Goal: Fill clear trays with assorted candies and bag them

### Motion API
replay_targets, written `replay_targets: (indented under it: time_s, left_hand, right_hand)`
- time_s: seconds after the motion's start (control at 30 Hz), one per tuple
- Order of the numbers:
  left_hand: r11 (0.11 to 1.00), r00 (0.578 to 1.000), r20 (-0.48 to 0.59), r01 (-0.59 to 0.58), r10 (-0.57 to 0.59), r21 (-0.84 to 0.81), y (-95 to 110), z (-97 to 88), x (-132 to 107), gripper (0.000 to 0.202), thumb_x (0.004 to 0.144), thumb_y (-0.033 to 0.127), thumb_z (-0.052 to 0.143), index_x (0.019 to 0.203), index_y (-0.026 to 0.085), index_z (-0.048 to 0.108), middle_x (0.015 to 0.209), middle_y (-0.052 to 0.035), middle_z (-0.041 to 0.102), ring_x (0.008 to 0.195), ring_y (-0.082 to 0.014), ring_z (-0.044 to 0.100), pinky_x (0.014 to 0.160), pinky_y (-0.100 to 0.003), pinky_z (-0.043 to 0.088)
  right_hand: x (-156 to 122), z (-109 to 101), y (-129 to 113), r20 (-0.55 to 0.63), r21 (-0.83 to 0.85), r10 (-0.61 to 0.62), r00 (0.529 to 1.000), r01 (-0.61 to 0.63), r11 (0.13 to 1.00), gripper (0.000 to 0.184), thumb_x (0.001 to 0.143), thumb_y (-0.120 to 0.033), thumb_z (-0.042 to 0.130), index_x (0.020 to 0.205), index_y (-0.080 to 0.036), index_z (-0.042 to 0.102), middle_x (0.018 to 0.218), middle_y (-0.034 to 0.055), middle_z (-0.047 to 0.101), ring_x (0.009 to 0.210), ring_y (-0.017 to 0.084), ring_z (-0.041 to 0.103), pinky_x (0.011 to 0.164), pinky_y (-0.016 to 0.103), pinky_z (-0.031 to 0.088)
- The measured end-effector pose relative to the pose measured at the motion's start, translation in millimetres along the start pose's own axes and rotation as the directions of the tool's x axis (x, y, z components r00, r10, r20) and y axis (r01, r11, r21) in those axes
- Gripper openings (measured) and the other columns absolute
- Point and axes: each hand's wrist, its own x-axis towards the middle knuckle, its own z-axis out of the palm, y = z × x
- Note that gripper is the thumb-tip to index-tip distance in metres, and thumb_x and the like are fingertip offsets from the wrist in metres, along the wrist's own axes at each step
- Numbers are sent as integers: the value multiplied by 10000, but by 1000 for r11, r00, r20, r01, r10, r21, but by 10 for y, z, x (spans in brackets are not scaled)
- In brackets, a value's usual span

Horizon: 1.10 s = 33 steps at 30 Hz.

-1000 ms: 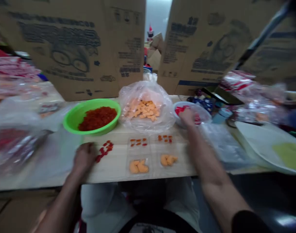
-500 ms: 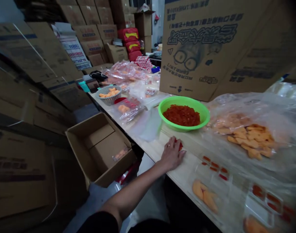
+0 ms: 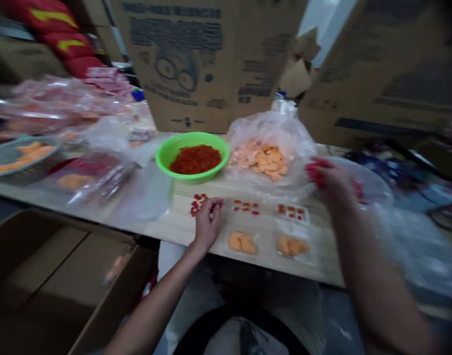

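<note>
My left hand (image 3: 208, 224) is at the table's front, fingers curled and pressed together beside a small pile of red pieces (image 3: 196, 204). What it holds, if anything, is hidden. My right hand (image 3: 335, 185) is smeared by motion over a clear bowl (image 3: 374, 182) on the right, with a blurred red item (image 3: 318, 172) at its fingertips. Between the hands lie two clear packages, each with red pieces at the top and orange pieces (image 3: 243, 242) (image 3: 292, 245) below. A green bowl (image 3: 163, 160) of dark red pieces stands behind my left hand.
An open plastic bag (image 3: 300, 133) of orange pieces stands beside the green bowl. Tall cartons (image 3: 226, 113) rise behind. Clear sleeves (image 3: 144, 192) and a basket (image 3: 22, 170) of orange pieces lie to the left. An open cardboard box (image 3: 107, 301) is below the table edge.
The view has swung to the right. My left hand has lifted off the red pieces, its fingers now curled. My right hand has come into view with something red.
</note>
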Motion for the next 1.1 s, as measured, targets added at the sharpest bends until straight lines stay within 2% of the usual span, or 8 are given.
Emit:
replay_targets:
  time_s: [0.13, 0.23, 0.33, 0.47, 0.67, 0.8, 0.9, 1.1]
  left_hand:
    - [789, 818, 471, 513, -330, -339, 399, 571, 60, 401, 870, 474, 633, 1120, 161, 650, 1012, -95, 721, 842, -173, 699, 728, -295, 569]
    - [710, 730, 540, 634, -418, -308, 448, 848, 88, 411, 753, 505, 762, 916, 132, 712, 816, -53, 718, 670, -126, 663, 658, -248, 539]
    - [736, 782, 407, 603, -472, -307, 350, 911, 97, 358, 677, 438, 832, 797, 124, 709, 667, -13, 677, 561, -107, 609, 589, -233, 502]
    - [808, 850, 339, 505, -404, -303, 245, 826, 88, 371, 666, 415, 829, 889, 139, 721, 688, -21, 700, 606, -141, 637, 581, -243, 492]
    - [912, 903, 339, 348, -264, -216, 203, 702, 104, 359, 716, 486, 771, 776, 134, 730, 584, 10, 627, 468, -74, 476, 453, -202, 347]
    - [799, 840, 431, 492, -330, -346, 252, 579, 127, 386, 629, 384, 858, 903, 137, 743, 712, -22, 709, 576, -88, 577, 538, -197, 416]
    - [705, 787, 503, 581, -358, -407, 291, 497, 129, 455, 581, 289, 887, 986, 131, 751, 874, -68, 748, 749, -129, 664, 681, -224, 491]
    - [823, 910, 290, 397, -296, -406, 285, 512, 60, 415, 595, 226, 835, 989, 135, 740, 850, -44, 743, 704, -118, 639, 696, -250, 498]
  right_hand:
    - [-505, 303, -123, 85, 222, 284, 955, -296, 929, 449, 902, -195, 421, 1307, -70, 568, 938, 81, 741, 658, 129, 658, 561, 241, 511]
    - [-705, 646, -298, 136, 218, 291, 947, -315, 924, 575, 761, -88, 508, 1331, -111, 577, 1119, 122, 717, 896, 195, 685, 787, 326, 550]
    - [-810, 704, -349, 200, 133, 205, 958, -234, 963, 687, 681, -43, 559, 1365, -103, 558, 1251, 157, 663, 1101, 245, 635, 973, 379, 489]
    - [-852, 627, -285, 274, 297, 234, 933, -314, 902, 741, 663, -31, 569, 1388, -178, 537, 1217, 111, 679, 1059, 245, 648, 903, 386, 534]
    - [-832, 681, -314, 405, 724, 365, 838, -538, 432, 544, 672, -59, 570, 1194, -207, 606, 1016, 47, 711, 833, 169, 680, 668, 281, 566]
    - [-849, 660, -357, 476, 784, 336, 813, -565, 256, 486, 639, -84, 617, 1109, -205, 600, 866, 15, 695, 689, 137, 647, 483, 203, 470]
    - [-870, 611, -387, 524, 749, 334, 783, -611, 256, 480, 672, -161, 653, 1143, -223, 586, 868, 14, 686, 648, 134, 632, 414, 187, 409]
    - [-854, 617, -522, 537, 633, 323, 780, -625, 457, 237, 771, -289, 651, 996, -218, 630, 782, -10, 612, 556, 89, 549, 378, 164, 352]
